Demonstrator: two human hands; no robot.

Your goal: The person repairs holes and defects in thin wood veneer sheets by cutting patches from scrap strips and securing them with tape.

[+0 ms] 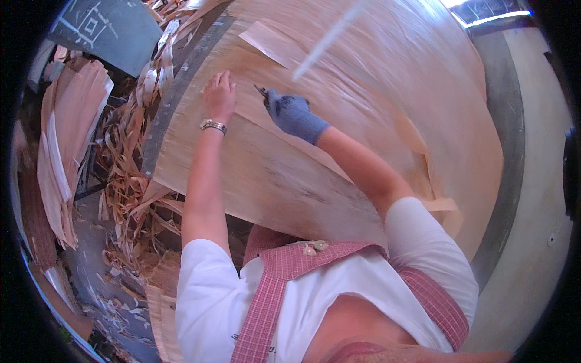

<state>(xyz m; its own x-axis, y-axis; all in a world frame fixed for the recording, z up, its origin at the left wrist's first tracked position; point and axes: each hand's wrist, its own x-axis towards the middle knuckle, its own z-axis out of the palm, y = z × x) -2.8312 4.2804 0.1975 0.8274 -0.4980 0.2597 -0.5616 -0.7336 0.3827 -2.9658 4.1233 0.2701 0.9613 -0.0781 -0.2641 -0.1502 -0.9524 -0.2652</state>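
Wearing a red checked apron (263, 308), I work over wood veneer sheets (266, 169) spread before me, my gloved right hand (293, 115) closed around a small dark tool (261, 91), my bare left hand (220, 97) laid open, fingers outstretched, near the left edge; beyond it, veneer strips (124, 145) lie tangled below a grey panel (106, 36).

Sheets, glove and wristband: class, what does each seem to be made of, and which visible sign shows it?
Sheets: probably thin wood veneer, unpolished; tan, with streaks like grain and a ragged edge.
Glove: seemingly knitted fabric, matt; it fits snugly, though its dark patches may be coating or dirt.
Wristband: likely metal, polished; silvery shine and what look like links.
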